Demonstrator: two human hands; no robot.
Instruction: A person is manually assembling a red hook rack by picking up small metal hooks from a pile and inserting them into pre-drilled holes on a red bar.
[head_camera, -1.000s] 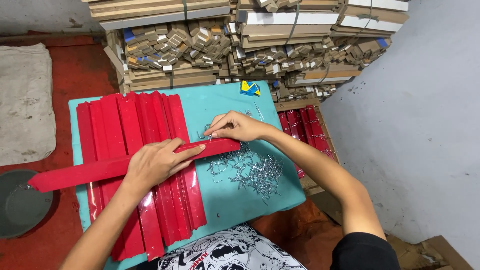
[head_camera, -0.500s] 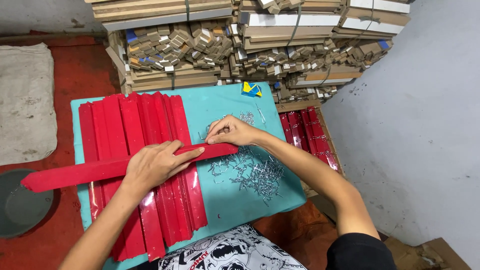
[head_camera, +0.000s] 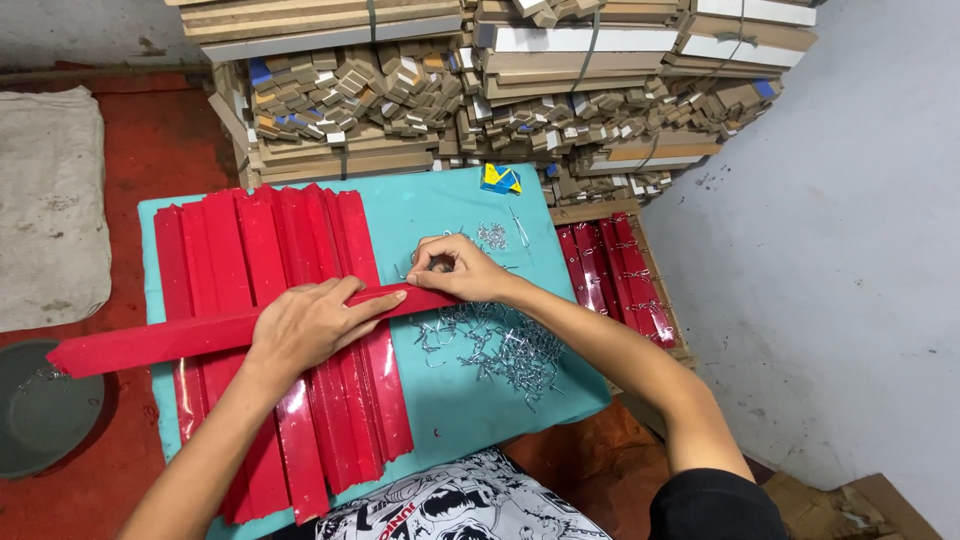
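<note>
My left hand (head_camera: 312, 322) lies flat on a long red strip (head_camera: 150, 343) that runs crosswise over a row of red strips (head_camera: 270, 250) on a turquoise table (head_camera: 440, 200). At the strip's right end my right hand (head_camera: 462, 270) pinches with closed fingers, apparently around a small metal hook, though the piece itself is hidden. A pile of small silver wire hooks (head_camera: 500, 345) lies just below that hand. A few more hooks (head_camera: 492, 235) lie above it.
Stacked bundles of wooden and cardboard pieces (head_camera: 480, 90) fill the far side. A wooden crate with finished red strips (head_camera: 610, 275) stands right of the table. A grey cloth (head_camera: 50, 200) and a dark round pan (head_camera: 40, 410) lie on the red floor, left. A small blue-yellow packet (head_camera: 500, 178).
Both hands stay on the crosswise red strip. The right hand's fingers have shifted slightly at the strip's end; the strip has barely moved.
</note>
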